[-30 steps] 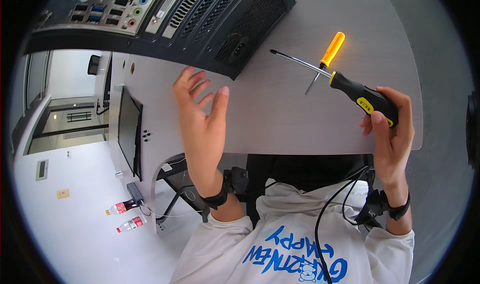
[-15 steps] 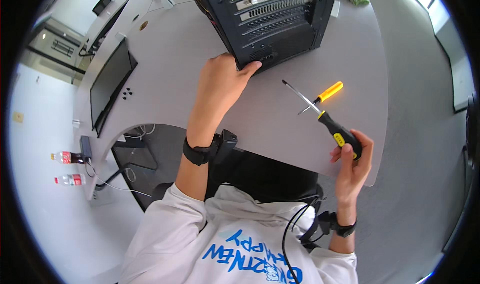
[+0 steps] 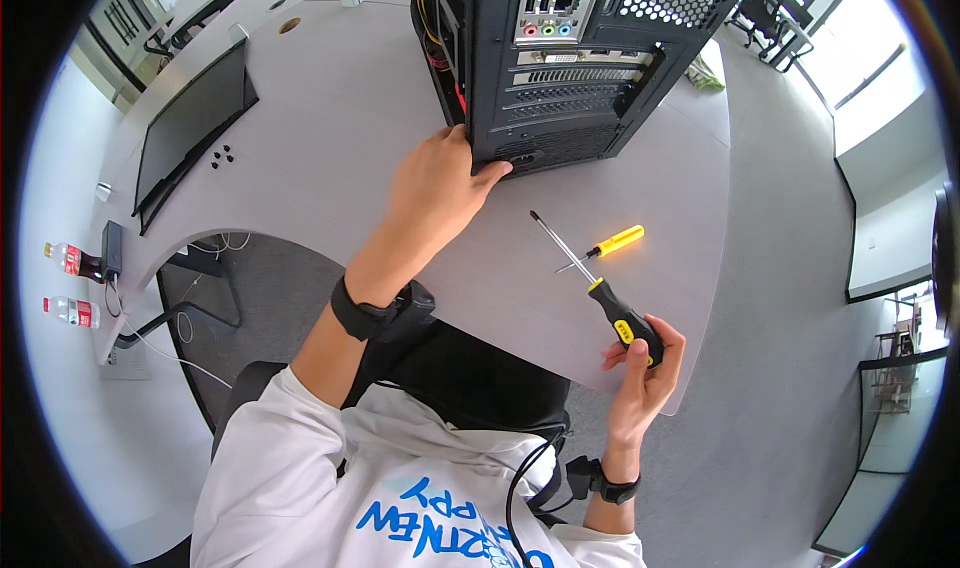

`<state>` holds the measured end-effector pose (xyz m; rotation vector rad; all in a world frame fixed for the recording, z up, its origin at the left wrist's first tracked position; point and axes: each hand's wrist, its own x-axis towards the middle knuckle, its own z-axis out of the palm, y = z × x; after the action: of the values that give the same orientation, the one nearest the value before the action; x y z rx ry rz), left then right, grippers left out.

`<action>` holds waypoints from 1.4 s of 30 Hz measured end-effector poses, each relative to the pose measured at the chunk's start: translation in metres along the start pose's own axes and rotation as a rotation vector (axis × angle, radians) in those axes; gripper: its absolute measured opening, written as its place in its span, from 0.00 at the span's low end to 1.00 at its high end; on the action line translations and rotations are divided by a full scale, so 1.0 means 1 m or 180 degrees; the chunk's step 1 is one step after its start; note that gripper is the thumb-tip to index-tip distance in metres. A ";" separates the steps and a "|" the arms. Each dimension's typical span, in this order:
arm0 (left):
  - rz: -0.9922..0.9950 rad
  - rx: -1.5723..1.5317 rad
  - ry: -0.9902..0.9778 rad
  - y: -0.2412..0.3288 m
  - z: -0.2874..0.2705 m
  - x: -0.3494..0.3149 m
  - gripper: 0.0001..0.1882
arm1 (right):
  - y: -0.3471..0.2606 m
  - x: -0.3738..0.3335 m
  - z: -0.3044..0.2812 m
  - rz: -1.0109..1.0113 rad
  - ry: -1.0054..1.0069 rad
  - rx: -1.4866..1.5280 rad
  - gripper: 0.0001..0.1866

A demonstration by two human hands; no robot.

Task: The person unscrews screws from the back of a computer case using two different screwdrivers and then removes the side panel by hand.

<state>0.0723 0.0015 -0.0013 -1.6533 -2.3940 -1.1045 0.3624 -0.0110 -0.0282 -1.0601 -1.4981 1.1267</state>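
A black computer case (image 3: 560, 118) stands on the table, its back with ports and slots toward me and its left side uncovered, with wires showing inside. My left hand (image 3: 435, 183) is closed round its lower left edge, the thumb lying on the back panel and the other fingers partly hidden behind the edge. In my right hand (image 3: 645, 373) is a screwdriver (image 3: 610, 303) with a black and yellow handle, its shaft pointing up and left. A smaller screwdriver (image 3: 618, 240) with a yellow handle lies on the table, partly crossed by that shaft in view.
To the left a dark flat panel (image 3: 195, 118) rests on the grey table (image 3: 340, 168), with several small black pieces (image 3: 222, 155) beside it. Two bottles (image 3: 72, 311) stand at far left. A greenish cloth-like bundle (image 3: 704, 74) lies behind the case. The table's curved edge runs near me.
My view has swung, so most things sit further left and more of the case's upper back shows. Both hands keep their holds, on the case and on the screwdriver.
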 end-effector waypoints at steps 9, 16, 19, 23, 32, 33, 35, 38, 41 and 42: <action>-0.0198 -0.0222 -0.0186 0.010 -0.026 -0.006 0.15 | 0.001 0.000 -0.001 -0.0160 -0.0098 0.0085 0.15; -0.0020 -0.0084 0.0179 0.012 -0.025 -0.014 0.11 | 0.005 0.000 -0.004 -0.0113 0.0018 0.0540 0.17; -0.0140 0.0019 0.0118 0.013 -0.026 -0.014 0.10 | 0.007 0.002 -0.006 -0.0045 -0.0015 0.0675 0.18; -0.0104 0.0048 0.0120 0.009 -0.026 -0.017 0.11 | 0.005 0.002 -0.005 0.0061 0.0059 0.0835 0.17; -0.0120 0.0127 -0.0283 0.018 -0.033 -0.036 0.30 | -0.016 0.005 0.007 -0.0137 0.0207 0.1003 0.18; -0.0048 0.0033 -0.0263 0.017 -0.034 -0.039 0.33 | -0.018 0.006 0.008 -0.0223 0.0215 0.1053 0.18; -0.0012 -0.0069 -0.0307 0.013 -0.035 -0.043 0.34 | -0.021 0.007 0.010 -0.0273 0.0239 0.1023 0.19; 0.0073 -0.0251 -0.0388 0.001 -0.036 -0.046 0.33 | -0.022 0.010 0.015 -0.0273 0.0261 0.1061 0.21; -0.0085 -0.0783 -0.0612 -0.006 -0.052 -0.040 0.28 | -0.029 0.014 0.022 -0.0131 0.0365 0.1109 0.23; -0.0287 -0.1237 -0.0790 -0.006 -0.061 -0.035 0.24 | -0.029 0.015 0.023 -0.0047 0.0472 0.1091 0.24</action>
<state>0.0607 -0.0624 0.0268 -1.9101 -2.5482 -1.5480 0.3349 -0.0056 -0.0002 -0.8724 -1.1449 1.2151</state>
